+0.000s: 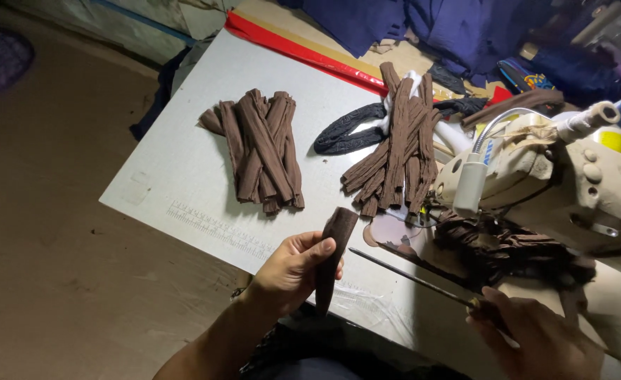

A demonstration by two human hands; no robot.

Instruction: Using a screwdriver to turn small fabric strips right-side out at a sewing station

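My left hand [293, 269] grips a narrow brown fabric tube [333, 253], held upright over the table's near edge. In my right hand [539, 338] is a thin metal rod [405, 276], its tip pointing left toward the tube and stopping a little short of it. A pile of brown fabric tubes [263, 149] lies to the left on the grey table [184, 176]. A second pile of the same tubes [398, 151] lies beside the cream sewing machine [571, 183]. Crumpled brown fabric [500, 246] sits under the machine's head.
A black lace-like band [346, 134] lies between the two piles. A red strip [303, 53] runs along the table's far edge. Dark blue cloth [423, 24] is heaped behind. A white gooseneck lamp [472, 183] is on the machine. Brown floor [50, 232] is to the left.
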